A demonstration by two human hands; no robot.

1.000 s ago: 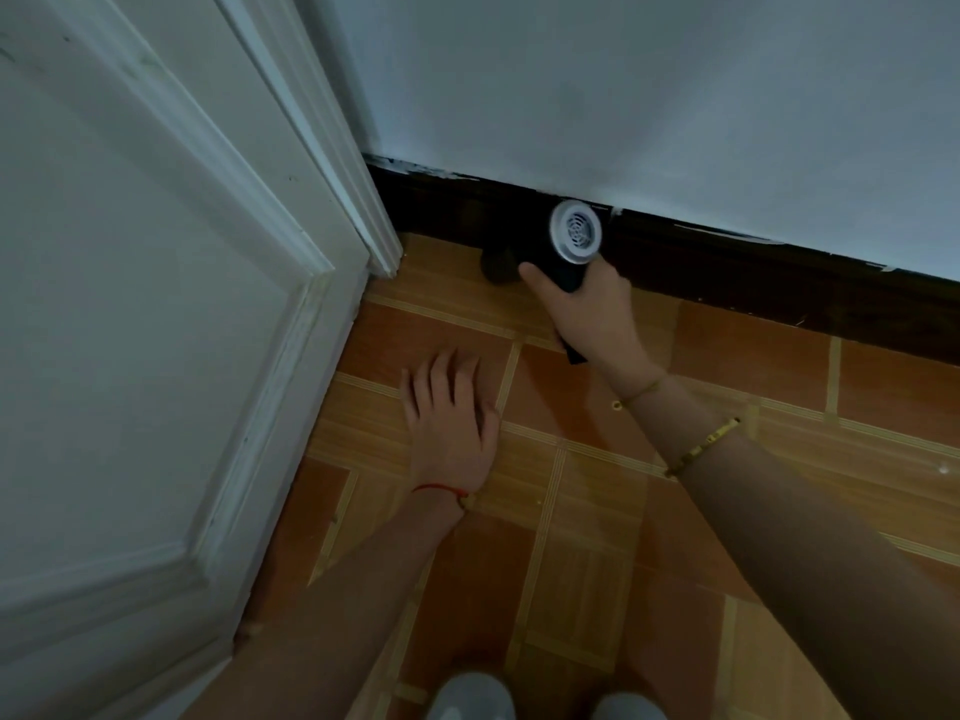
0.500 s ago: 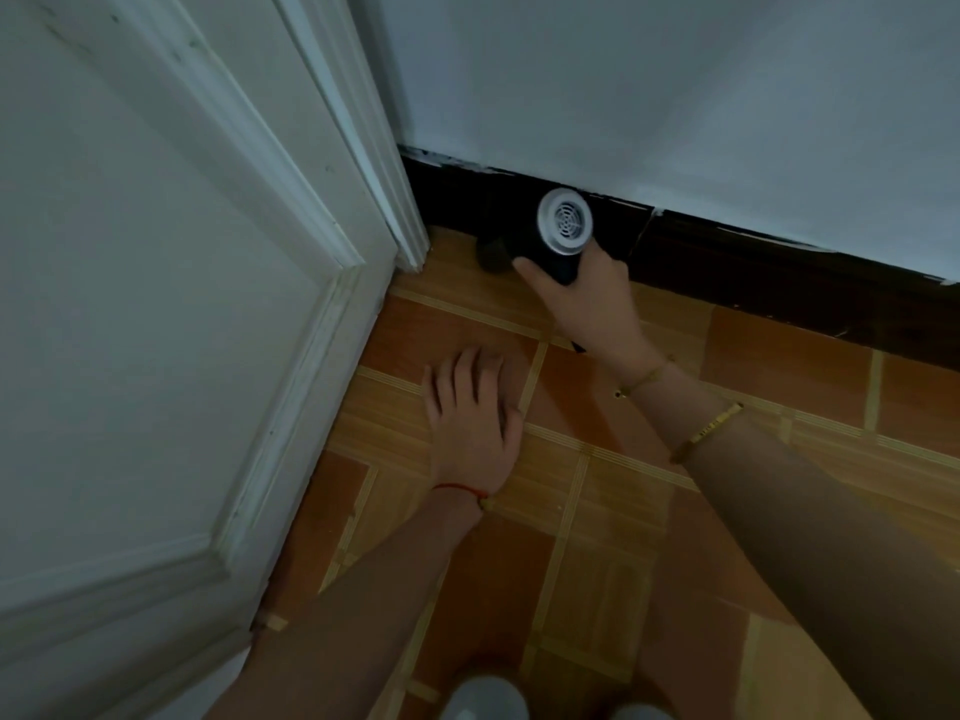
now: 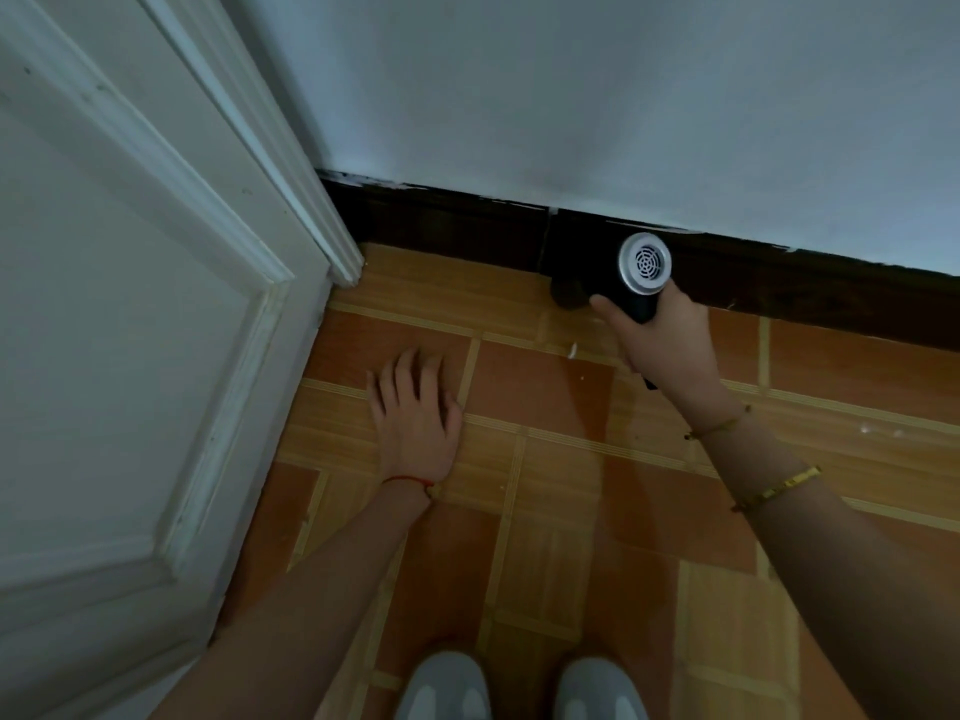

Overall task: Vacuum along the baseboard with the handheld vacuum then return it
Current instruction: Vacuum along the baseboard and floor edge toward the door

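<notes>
My right hand (image 3: 667,345) grips a black handheld vacuum (image 3: 643,275) with a round silver vented end facing me. Its dark nozzle (image 3: 569,293) points left and rests on the floor against the dark brown baseboard (image 3: 447,226), which runs along the foot of the pale wall. My left hand (image 3: 415,413) lies flat on the orange tiled floor, fingers spread, holding nothing, well to the left of the vacuum.
A white panelled door (image 3: 130,330) and its frame (image 3: 311,200) fill the left side, meeting the baseboard at the corner. A small white scrap (image 3: 572,349) lies on the floor (image 3: 545,501) near the nozzle. My two light shoes (image 3: 519,688) show at the bottom edge.
The vacuum and my right hand have moved right along the baseboard, away from the door corner. My left hand stays flat on the floor.
</notes>
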